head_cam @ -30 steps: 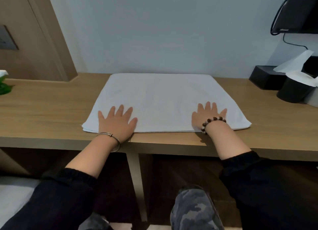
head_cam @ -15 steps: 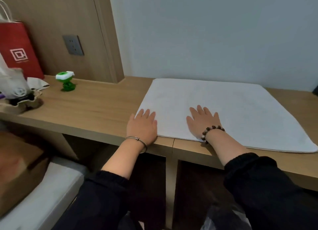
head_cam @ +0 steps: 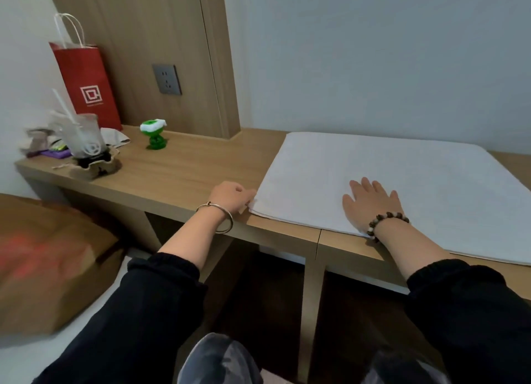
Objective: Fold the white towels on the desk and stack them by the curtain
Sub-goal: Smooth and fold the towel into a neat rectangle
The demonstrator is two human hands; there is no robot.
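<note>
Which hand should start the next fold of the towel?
Left. The left hand curls at the near left corner of the towel, seemingly pinching it; the right hand lies flat on the cloth, pinning it.

A plain white towel covers the pale wood-grain desk, while a red bag with a white logo and a green-and-white toy stand near its far-left corner.

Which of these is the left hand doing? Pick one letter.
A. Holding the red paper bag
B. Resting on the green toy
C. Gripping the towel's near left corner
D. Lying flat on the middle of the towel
C: the left hand has its fingers curled on the near left corner of the white towel, while the right hand lies flat on it.
</note>
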